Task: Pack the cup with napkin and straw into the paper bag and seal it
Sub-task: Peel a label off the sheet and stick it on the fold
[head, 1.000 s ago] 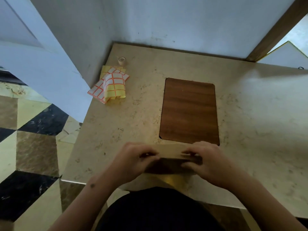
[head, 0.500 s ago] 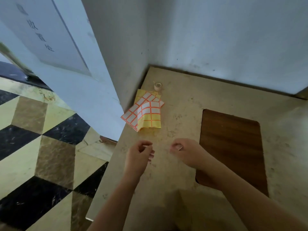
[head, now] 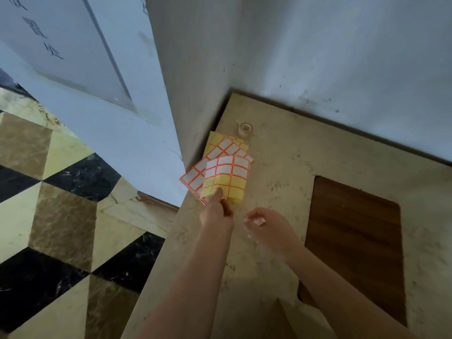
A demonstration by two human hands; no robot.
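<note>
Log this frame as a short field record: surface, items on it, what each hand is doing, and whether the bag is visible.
surface: beige stone table in a wall corner, with a dark wood inset panel
items: stack of label sticker sheets with orange grids, at the table's left edge; small tape roll just beyond them, near the wall
left hand: fingertip on the near edge of the top yellow sheet
right hand: above the table, small white piece, likely a label, pinched at its fingertips
paper bag: not clearly visible; cup, napkin and straw not in view

"Where's the camera?"
"On the person's head, tilted steeply down and leftward, close over the table (head: 281, 182) corner, catching the checkered floor (head: 61, 216) too."
"Any second view?"
"Just one."
</note>
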